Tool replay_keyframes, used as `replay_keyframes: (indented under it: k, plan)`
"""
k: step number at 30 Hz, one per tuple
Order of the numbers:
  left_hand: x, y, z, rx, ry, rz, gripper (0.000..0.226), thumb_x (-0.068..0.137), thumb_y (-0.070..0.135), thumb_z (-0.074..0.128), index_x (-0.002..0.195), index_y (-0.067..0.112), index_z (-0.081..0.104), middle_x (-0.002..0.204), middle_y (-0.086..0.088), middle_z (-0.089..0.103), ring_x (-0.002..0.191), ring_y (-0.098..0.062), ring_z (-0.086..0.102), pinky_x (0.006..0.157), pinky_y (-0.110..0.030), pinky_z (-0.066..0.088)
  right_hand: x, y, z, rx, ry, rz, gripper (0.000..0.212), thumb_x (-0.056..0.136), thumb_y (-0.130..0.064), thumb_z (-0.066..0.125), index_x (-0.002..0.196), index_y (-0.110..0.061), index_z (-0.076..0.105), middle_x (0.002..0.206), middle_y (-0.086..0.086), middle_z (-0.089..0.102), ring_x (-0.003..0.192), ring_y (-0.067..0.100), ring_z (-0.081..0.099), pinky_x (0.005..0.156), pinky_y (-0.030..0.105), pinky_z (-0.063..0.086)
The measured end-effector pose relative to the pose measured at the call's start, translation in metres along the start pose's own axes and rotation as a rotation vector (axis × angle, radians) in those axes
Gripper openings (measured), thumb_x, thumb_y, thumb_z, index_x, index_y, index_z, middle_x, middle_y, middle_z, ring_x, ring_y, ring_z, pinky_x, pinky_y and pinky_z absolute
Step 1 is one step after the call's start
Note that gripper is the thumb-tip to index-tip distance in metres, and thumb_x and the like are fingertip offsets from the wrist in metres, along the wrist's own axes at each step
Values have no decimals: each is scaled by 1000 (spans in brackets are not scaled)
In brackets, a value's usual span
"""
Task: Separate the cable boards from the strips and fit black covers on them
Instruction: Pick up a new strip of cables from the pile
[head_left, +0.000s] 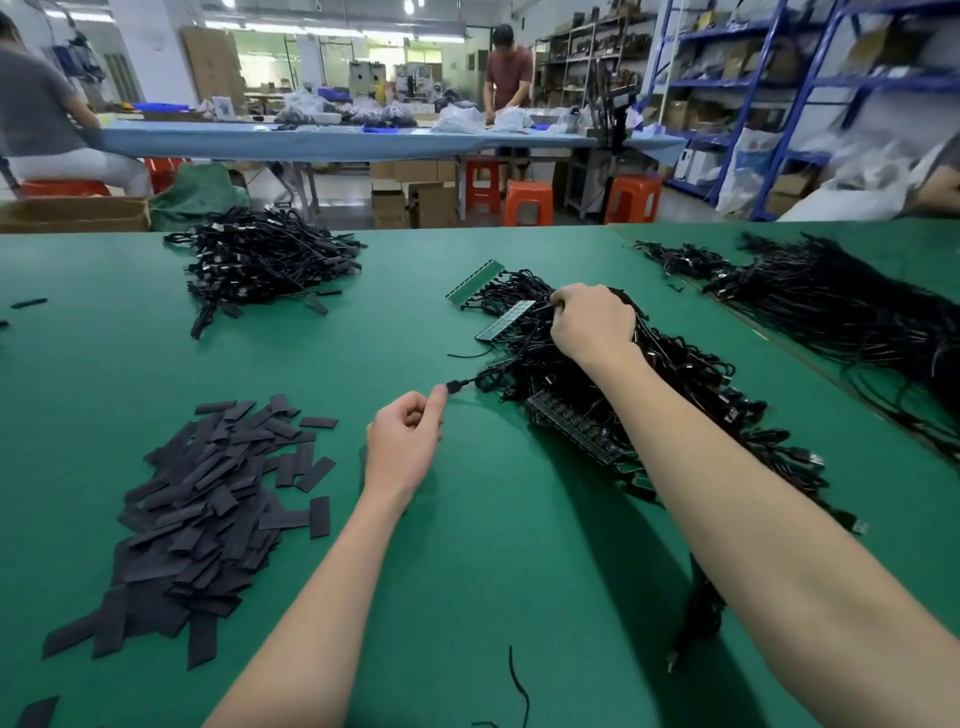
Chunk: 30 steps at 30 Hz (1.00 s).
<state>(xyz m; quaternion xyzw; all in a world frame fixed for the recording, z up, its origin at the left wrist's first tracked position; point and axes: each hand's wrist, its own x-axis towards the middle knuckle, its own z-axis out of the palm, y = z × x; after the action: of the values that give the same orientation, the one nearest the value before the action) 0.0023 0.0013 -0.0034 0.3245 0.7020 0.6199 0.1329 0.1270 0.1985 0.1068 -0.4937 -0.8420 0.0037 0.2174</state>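
**Tangled cable-board pile: light, floppy, snag-prone**

Green table (493, 545): broad bare stretch at centre and near edge, good room for working; far edge well beyond the piles.

Far-right cable bundle (831, 312): long, loose, spilling across a seam in the table. Best kept out of.

Main cable pile (649, 389) right of centre: thin black leads, soft and springy, heavily interlaced. Likely light, but pulling one drags its neighbours. Strips (475, 280) poking out at upper left of pile look flat and rigid, probably brittle at the break lines; better held by the edges, close to the board being snapped off.

Second heap of cables (260, 260) far left, well apart.

Black covers (208, 499) heaped at near left: flat, thin, loose sleeves, apparently easy to scatter, easy to pinch singly.

Right hand (592, 322): on top of pile, fingers curled down into the cables near a strip; exact item held not clear.

Left hand (402, 444): fingertips pinching a cable's plug end (453, 386), lead running back into the pile.
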Motion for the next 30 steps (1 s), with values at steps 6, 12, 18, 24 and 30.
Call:
replay_keyframes:
  k: [6,12,18,24,30]
  plan:
    - [1,-1,1,8,-36,-5,58,80,69,55,69,12,57,58,3,60,54,-9,55,76,-46,56,3,-2,-7,215,255,5,31,102,-24,47,124,-22,69,103,8,76,97,33,67,66,30,39]
    - [0,-1,2,-3,-42,-5,52,81,67,56,65,18,55,56,6,60,55,-15,50,67,-35,48,4,-26,-38,384,418,-58,31,102,-28,48,125,-26,69,97,2,77,82,26,68,65,30,49]
    - [-1,2,-2,-33,-21,-17,52,86,63,57,67,15,56,58,4,61,56,-15,49,66,-34,48,-20,-63,-59,766,433,-71,31,97,-34,52,120,-34,73,82,-15,74,55,5,54,51,18,37]
    - [0,6,-12,-255,89,-73,45,100,44,57,67,14,54,56,6,52,55,-13,46,59,-32,38,-73,-51,-16,1313,107,181,28,94,-35,68,119,-25,74,83,-17,76,80,5,72,77,28,59]
    - [-4,6,-13,-204,22,-46,43,99,48,55,70,17,56,60,7,54,61,-15,47,65,-36,39,-87,-25,2,1337,-163,290,28,100,-31,58,127,-33,65,106,-6,77,88,4,73,72,23,50]
